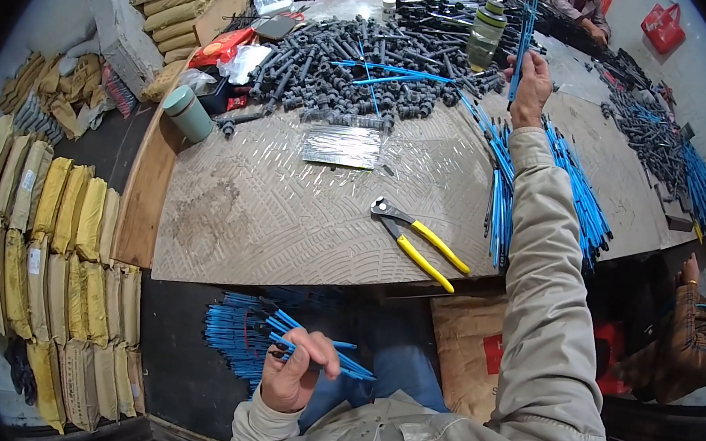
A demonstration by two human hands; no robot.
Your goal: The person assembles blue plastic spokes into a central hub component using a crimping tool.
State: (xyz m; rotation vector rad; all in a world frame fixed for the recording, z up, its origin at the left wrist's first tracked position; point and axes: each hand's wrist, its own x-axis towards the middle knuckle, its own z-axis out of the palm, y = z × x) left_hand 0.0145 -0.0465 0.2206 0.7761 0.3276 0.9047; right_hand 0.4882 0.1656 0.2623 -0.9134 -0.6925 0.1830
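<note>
My left hand (292, 376), low near my lap, is closed around a few thin blue rods with black ends (353, 367). A large heap of similar blue rods (231, 337) lies just left of it, below the table's edge. My right hand (532, 89) is stretched far over the table, its fingers closed on upright blue rods (528, 24). Bundles of blue rods (577, 197) lie beneath and beside my right forearm. End-cutting pliers with yellow handles (422, 238) rest on the table between my hands.
Dark grey plastic fittings (326, 67) are heaped across the table's far side, beside a green bottle (486, 35). Thin metal pins (342, 147) lie piled and scattered nearer. A pale green tumbler (187, 113) stands at the left edge. Stacked sacks (69, 216) fill the left; other people sit at right.
</note>
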